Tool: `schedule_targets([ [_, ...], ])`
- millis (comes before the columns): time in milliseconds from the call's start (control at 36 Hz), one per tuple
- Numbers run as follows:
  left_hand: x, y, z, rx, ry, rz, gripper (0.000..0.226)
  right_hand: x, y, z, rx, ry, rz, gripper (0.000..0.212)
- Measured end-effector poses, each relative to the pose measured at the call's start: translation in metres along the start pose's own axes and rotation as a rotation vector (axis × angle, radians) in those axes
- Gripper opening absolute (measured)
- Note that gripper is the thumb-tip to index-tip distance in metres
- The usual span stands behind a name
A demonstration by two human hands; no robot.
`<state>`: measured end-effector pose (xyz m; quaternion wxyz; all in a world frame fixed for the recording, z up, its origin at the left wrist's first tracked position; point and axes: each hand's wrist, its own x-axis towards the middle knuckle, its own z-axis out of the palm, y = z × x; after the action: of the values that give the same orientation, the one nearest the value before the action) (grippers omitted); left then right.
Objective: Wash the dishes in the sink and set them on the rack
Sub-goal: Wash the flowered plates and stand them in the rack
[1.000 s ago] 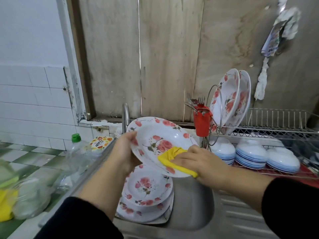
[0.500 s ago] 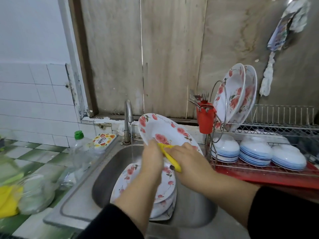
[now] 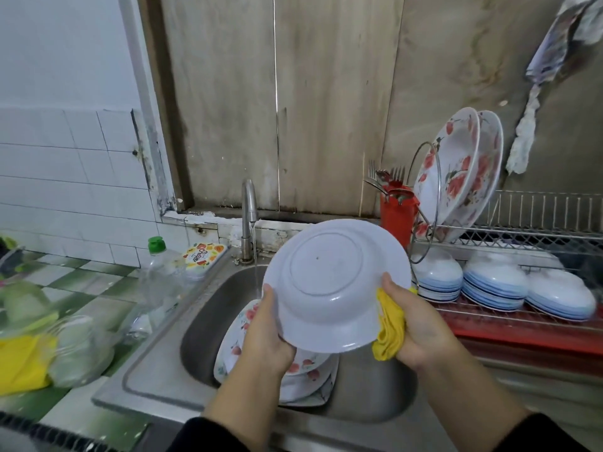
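Above the steel sink (image 3: 202, 324) I hold a white plate (image 3: 329, 282) with its plain underside turned toward me. My left hand (image 3: 266, 334) grips its lower left rim. My right hand (image 3: 414, 324) holds the right rim and a yellow cloth (image 3: 390, 327) bunched against the plate's edge. A stack of rose-patterned plates (image 3: 305, 370) lies in the basin below. Water runs from the tap (image 3: 248, 210) just left of the held plate. On the wire rack (image 3: 538, 230) to the right stand two rose plates (image 3: 463, 171) upright.
Stacks of upturned blue-rimmed bowls (image 3: 496, 285) fill the rack's lower shelf over a red tray (image 3: 522, 331). A red cutlery holder (image 3: 396, 213) stands by the rack. A green-capped bottle (image 3: 161, 272), a soap tub (image 3: 202, 256) and plastic bags sit left of the sink.
The plate has been flipped from its flowered face to its white underside. My left hand shifted to the lower left rim, and the cloth moved from the plate's face to its right edge.
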<state>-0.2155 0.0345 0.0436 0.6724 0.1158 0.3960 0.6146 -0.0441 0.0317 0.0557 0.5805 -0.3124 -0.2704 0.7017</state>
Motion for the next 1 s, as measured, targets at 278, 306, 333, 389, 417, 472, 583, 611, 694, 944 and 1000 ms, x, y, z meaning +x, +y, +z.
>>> schedule_targets([
  [278,0.0,0.033,-0.025,0.176,0.219,0.418,0.03,0.008,0.015,-0.012,-0.256,0.222,-0.016,0.019],
  [306,-0.004,0.036,-0.026,0.195,0.239,0.484,0.024,0.01,0.016,-0.014,-0.347,0.278,-0.059,0.019],
  [333,-0.008,0.038,-0.027,0.212,0.246,0.533,0.02,0.013,0.015,-0.013,-0.429,0.311,-0.114,0.019],
  [389,-0.013,0.038,-0.028,0.262,0.251,0.59,0.015,0.019,0.014,-0.003,-0.59,0.293,-0.247,0.016],
  [417,-0.015,0.037,-0.026,0.29,0.244,0.606,0.014,0.024,0.011,0.006,-0.708,0.275,-0.34,0.02],
  [472,-0.016,0.031,-0.023,0.374,0.228,0.614,0.013,0.033,0.011,0.024,-1.057,0.177,-0.495,0.037],
  [583,-0.019,0.025,-0.012,0.545,0.197,0.608,0.015,0.033,0.034,0.051,-1.456,-0.079,-0.734,0.051],
  [611,-0.02,0.026,-0.012,0.551,0.22,0.611,0.019,0.03,0.042,0.048,-1.451,-0.129,-0.771,0.05],
  [694,-0.018,0.035,-0.02,0.537,0.287,0.632,0.021,0.024,0.055,0.017,-1.444,-0.285,-0.914,0.044],
  [944,-0.027,0.028,-0.008,0.68,0.208,0.612,0.013,0.067,0.02,0.033,-1.089,0.099,-0.57,0.04],
  [1000,-0.028,0.024,-0.002,0.775,0.194,0.649,0.016,0.06,0.013,0.059,-1.124,0.052,-0.612,0.039],
])
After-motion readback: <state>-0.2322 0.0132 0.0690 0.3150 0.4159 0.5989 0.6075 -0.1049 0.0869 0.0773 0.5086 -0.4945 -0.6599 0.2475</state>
